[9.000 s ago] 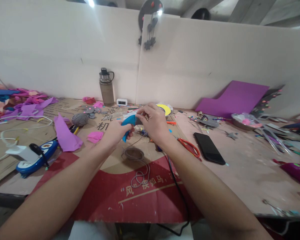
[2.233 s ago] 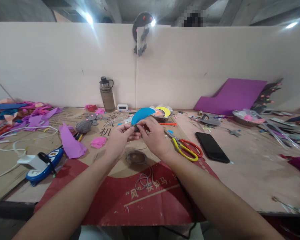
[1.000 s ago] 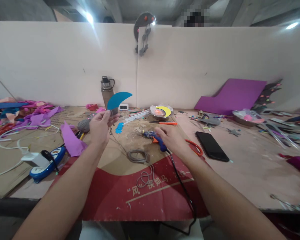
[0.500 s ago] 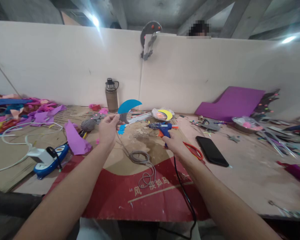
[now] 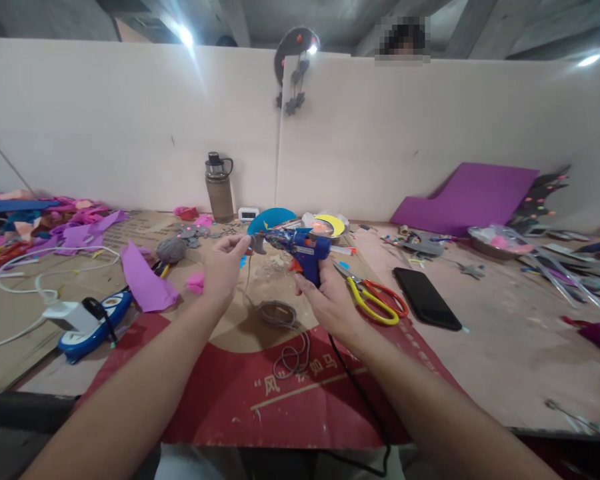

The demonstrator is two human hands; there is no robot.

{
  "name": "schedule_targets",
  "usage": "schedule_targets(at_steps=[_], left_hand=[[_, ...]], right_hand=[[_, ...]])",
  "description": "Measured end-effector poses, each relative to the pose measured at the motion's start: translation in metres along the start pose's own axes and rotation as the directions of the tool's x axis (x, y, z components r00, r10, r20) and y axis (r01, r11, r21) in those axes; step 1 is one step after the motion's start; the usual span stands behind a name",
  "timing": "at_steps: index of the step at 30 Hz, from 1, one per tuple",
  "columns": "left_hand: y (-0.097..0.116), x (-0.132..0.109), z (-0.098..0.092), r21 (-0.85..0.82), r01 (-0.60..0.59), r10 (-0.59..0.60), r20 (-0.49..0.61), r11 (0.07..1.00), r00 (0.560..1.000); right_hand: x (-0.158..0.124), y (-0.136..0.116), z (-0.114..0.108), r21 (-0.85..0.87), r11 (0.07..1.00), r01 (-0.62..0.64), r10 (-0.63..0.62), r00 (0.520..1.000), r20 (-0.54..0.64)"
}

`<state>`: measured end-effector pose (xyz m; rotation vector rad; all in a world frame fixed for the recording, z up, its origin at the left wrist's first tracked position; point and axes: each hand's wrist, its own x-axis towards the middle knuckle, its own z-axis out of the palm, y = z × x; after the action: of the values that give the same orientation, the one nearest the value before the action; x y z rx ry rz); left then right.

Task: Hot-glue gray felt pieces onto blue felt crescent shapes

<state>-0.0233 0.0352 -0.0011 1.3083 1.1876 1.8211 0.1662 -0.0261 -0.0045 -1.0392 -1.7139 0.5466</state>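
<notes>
My left hand (image 5: 223, 263) is closed, pinching a small grey felt piece (image 5: 258, 246). A thin grey cord (image 5: 278, 312) runs down from beside those fingers to a loose coil on the board. A blue crescent (image 5: 270, 219) shows just beyond the fingertips; whether they also hold it I cannot tell. My right hand (image 5: 330, 293) is wrapped round the handle of a blue hot glue gun (image 5: 305, 252). Its nozzle points left, at or very close to the grey piece. The gun's black cable (image 5: 355, 377) drops over the front edge.
Yellow- and red-handled scissors (image 5: 375, 300) and a black phone (image 5: 427, 298) lie right of my right hand. Behind are a bottle (image 5: 219, 190), a small white device (image 5: 249, 214) and a yellow crescent (image 5: 331, 225) on a dish. A power strip (image 5: 97, 327) and felt scraps (image 5: 147, 280) lie left.
My right hand has raised the glue gun and brought its nozzle to the grey piece. The blue crescent has shifted right and lower. The yellow scissor handle and white device have come into view.
</notes>
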Motion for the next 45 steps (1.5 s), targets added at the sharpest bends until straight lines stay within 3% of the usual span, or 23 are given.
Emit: schedule_targets(at_steps=[20, 31, 45], left_hand=[[0.011, -0.01, 0.004, 0.017, -0.053, 0.052, 0.052, 0.998, 0.997], [0.012, -0.01, 0.005, -0.023, -0.037, 0.038, 0.052, 0.999, 0.998], [0.013, -0.011, 0.007, -0.048, -0.017, 0.02, 0.049, 0.999, 0.999]], right_hand=[[0.001, -0.002, 0.001, -0.169, 0.984, 0.059, -0.065, 0.997, -0.03], [0.0, 0.0, -0.001, -0.133, 0.989, 0.064, -0.071, 0.996, -0.051], [-0.001, -0.001, -0.004, -0.012, 0.999, -0.05, 0.049, 0.997, -0.059]])
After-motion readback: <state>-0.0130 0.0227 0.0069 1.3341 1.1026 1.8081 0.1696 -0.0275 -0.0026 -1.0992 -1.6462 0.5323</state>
